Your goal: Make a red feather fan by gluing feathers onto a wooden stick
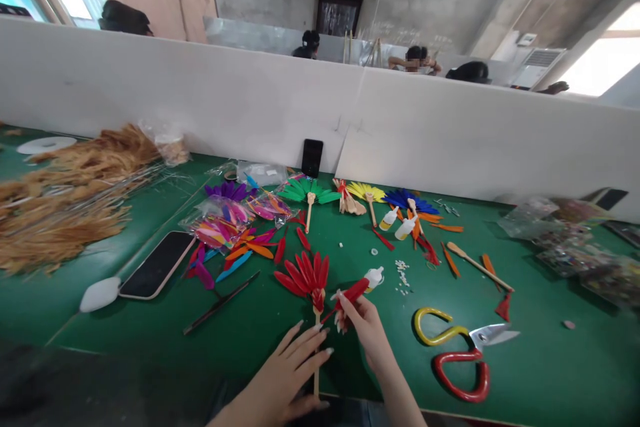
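Note:
A red feather fan with a thin wooden handle lies on the green table in front of me. Across its handle rest the fingers of my left hand, fairly straight, with the thumb lower down, holding it in place. My right hand pinches a loose red feather between thumb and fingertips, just right of the fan head. The feather's thin end points down-left toward the handle. A small white glue bottle lies right behind that feather, partly covered by it.
Large scissors lie open at right. Tweezers and a phone are at left. Behind stand green, yellow and blue fans, near bagged feathers. A white partition borders the table; people are beyond.

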A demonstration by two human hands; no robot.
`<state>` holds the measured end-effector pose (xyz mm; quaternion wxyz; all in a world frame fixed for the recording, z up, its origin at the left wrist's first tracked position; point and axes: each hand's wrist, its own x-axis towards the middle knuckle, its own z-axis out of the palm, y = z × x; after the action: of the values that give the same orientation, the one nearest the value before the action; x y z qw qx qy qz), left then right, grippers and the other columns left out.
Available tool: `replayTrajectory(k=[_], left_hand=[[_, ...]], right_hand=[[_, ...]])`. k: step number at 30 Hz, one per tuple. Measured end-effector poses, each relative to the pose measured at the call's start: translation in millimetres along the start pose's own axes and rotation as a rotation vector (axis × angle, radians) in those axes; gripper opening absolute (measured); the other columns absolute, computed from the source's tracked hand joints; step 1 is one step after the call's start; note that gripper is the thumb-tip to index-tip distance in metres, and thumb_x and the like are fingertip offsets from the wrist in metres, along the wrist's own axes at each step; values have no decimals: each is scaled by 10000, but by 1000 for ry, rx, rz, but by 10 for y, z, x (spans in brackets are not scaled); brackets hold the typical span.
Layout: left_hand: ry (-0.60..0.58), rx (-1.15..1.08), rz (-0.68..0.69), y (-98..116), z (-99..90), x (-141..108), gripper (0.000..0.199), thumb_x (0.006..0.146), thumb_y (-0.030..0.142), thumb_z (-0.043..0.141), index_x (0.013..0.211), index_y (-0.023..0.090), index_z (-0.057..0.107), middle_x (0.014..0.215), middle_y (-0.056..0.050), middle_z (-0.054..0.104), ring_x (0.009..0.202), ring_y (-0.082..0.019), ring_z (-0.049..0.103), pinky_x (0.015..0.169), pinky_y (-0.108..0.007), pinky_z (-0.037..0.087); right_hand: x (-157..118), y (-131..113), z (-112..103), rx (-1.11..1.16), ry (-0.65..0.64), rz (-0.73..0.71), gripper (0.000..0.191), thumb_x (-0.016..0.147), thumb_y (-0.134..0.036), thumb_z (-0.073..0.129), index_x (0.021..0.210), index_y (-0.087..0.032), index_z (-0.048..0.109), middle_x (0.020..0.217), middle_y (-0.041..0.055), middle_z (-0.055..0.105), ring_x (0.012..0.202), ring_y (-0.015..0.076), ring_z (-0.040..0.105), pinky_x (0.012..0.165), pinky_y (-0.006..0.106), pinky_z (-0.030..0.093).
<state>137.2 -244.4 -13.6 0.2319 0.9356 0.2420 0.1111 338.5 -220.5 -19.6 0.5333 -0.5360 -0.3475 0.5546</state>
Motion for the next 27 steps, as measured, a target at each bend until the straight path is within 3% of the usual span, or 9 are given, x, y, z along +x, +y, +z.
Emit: replayTrajectory(k=[5, 8, 16, 27], left_hand=[[301, 8, -45, -45, 36, -46, 496, 869, 147, 448, 1340, 272, 352, 1320, -45, 493, 1261, -202, 392, 1047, -411, 348], [367, 19, -91, -78, 66, -45, 532, 858, 128, 453, 1353, 276, 323, 1301, -46, 510, 1246, -206, 412, 1026, -402, 378], [404, 94, -128, -93, 100, -35, 489, 861, 150, 460, 1326, 276, 376, 1286, -47, 526, 1198, -205, 470, 984, -366, 425], [287, 147, -67, -118, 131, -6, 523, 864, 142, 456, 1362, 234, 325, 1369, -45, 436, 1281, -204, 361, 1013, -388, 387]], right_hand=[[2, -23, 9, -14, 1, -11, 422, 674, -536, 669, 789, -138, 588, 413, -54, 494, 366, 80, 421, 403, 206, 347], [21, -18, 20, -20, 13, -19, 431, 666, -550, 666, 778, -143, 576, 419, -53, 498, 367, 85, 426, 400, 210, 347], [144, 79, -74, -65, -22, -23, 443, 684, -555, 649, 782, -127, 585, 413, -36, 523, 354, 84, 444, 381, 200, 354], [311, 127, -194, -96, -50, -17, 472, 688, -582, 627, 772, -118, 641, 474, -3, 565, 403, 90, 521, 351, 163, 420]])
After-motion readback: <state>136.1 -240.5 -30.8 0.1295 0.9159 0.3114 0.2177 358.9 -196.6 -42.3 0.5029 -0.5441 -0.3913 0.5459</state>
